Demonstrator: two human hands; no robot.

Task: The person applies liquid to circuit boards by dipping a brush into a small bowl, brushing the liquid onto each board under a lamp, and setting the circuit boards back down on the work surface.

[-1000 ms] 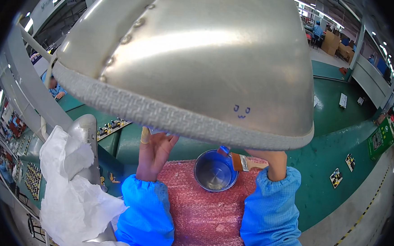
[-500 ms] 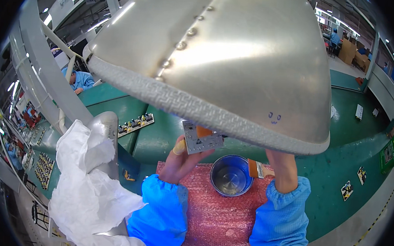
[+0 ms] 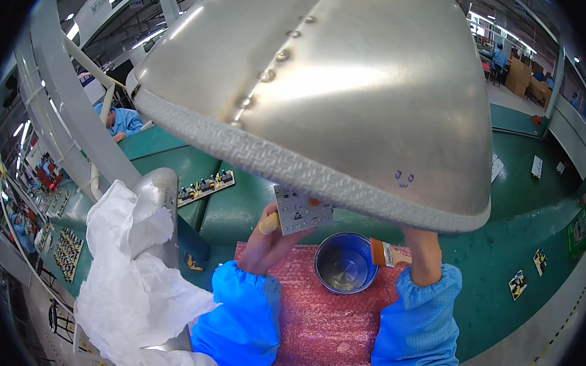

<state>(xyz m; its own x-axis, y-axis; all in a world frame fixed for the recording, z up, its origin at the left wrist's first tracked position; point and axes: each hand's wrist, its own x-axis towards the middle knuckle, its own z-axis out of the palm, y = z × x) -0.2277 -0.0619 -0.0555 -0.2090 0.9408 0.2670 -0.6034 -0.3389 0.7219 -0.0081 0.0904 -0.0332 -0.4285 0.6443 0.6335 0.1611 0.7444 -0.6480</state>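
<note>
My left hand (image 3: 266, 240) grips a grey circuit board (image 3: 297, 218) by its lower left edge, the thumb in a pale finger cover. An orange-brown patch shows at the board's top, partly hidden by the hood; I cannot tell what it is. My right hand (image 3: 424, 258) shows only at the wrist, its fingers hidden behind the metal hood (image 3: 377, 128). A blue bowl (image 3: 317, 272) with clear liquid stands between my arms. At its right rim is a brush (image 3: 384, 253) with brown bristles, its handle passing toward my right wrist.
Pink bubble wrap (image 3: 324, 332) covers the bench before me. White paper (image 3: 127, 267) drapes over a metal duct at left. Behind lies a populated board strip (image 3: 205, 188). Small boards (image 3: 517, 284) lie at right. A person in blue (image 3: 123, 122) sits at far left.
The orange-brown patch on the board has shrunk, moving up and right behind the hood. The board shows slightly more of its face. The bowl and brush stay in place.
</note>
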